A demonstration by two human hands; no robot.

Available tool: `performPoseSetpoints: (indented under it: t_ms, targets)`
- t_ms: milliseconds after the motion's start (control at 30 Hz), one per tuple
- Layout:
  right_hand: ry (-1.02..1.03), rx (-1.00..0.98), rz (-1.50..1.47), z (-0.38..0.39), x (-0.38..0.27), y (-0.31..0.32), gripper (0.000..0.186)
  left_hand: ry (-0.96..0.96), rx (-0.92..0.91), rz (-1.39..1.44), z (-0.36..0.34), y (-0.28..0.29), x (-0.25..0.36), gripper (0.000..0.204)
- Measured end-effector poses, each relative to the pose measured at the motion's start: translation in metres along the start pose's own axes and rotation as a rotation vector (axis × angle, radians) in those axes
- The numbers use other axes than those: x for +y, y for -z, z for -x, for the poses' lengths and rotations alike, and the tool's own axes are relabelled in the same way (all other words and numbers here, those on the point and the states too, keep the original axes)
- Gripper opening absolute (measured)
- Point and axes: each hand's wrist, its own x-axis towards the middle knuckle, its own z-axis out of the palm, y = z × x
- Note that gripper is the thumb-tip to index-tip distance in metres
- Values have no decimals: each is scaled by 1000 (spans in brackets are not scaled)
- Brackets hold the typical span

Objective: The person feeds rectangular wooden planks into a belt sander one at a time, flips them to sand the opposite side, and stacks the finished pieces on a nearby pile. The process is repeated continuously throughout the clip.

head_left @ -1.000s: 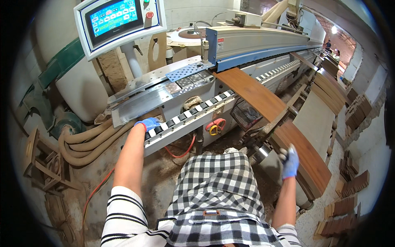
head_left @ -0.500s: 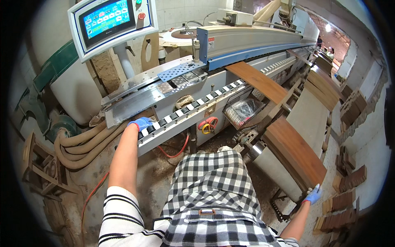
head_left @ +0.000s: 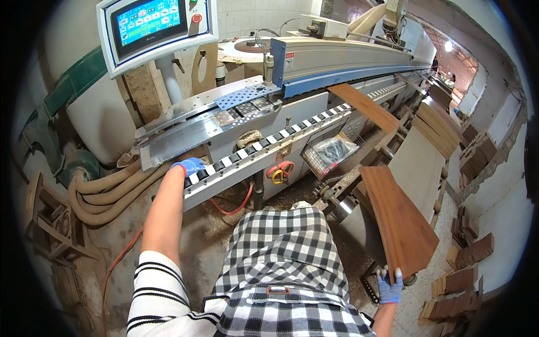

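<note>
My left hand (head_left: pixel 188 165), in a blue glove, lies with its fingers extended on the near end of a roller rail (head_left: pixel 264 147) with black and white rollers. My right hand (head_left: pixel 389 287), gloved too, grips the near end of a reddish-brown wooden board (head_left: pixel 398 222), fingertips on its top face. That board lies askew over the belt conveyor (head_left: pixel 418 160), its near end sticking out toward me. Ahead, another brown board (head_left: pixel 368 106) reaches from under the machine's blue-edged beam (head_left: pixel 348 70) across the rail toward the conveyor.
A control panel (head_left: pixel 150 25) with a lit screen stands at the upper left. Thick hoses (head_left: pixel 106 196) and a wooden stool (head_left: pixel 53 222) are on the left. Scissors (head_left: pixel 279 172) hang by a wire basket (head_left: pixel 332 154). Stacked boards (head_left: pixel 435 128) sit farther along the conveyor; more board piles (head_left: pixel 456 283) lie at right.
My right hand has moved left and drawn the board's near end round toward me, turning it on the conveyor. The board at the machine has slid farther away. My left hand stays on the rail.
</note>
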Motion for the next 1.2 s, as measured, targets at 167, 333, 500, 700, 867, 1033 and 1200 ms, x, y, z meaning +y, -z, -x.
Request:
performPoseSetpoints:
  t_ms: [167, 333, 500, 700, 867, 1033, 1200]
  targets:
    - [85, -147, 80, 8, 12, -18, 48, 75, 7, 43, 28, 14, 47, 47]
    - [8, -283, 74, 11, 18, -48, 45, 67, 49, -26, 10, 1, 7, 47]
    - [-175, -450, 41, 10, 40, -117, 57, 98, 3, 27, 20, 12, 45, 45]
    - [-295, -669, 210, 13, 92, -218, 49, 39, -28, 39, 29, 17, 57, 46]
    - [-394, -756, 302, 37, 137, -273, 48, 44, 13, 18, 36, 17, 56, 48]
    - [-462, -876, 451, 50, 166, -300, 39, 84, 6, 41, 32, 15, 54, 48]
    - [-502, -862, 666, 55, 181, -317, 25, 75, 4, 29, 33, 17, 60, 48]
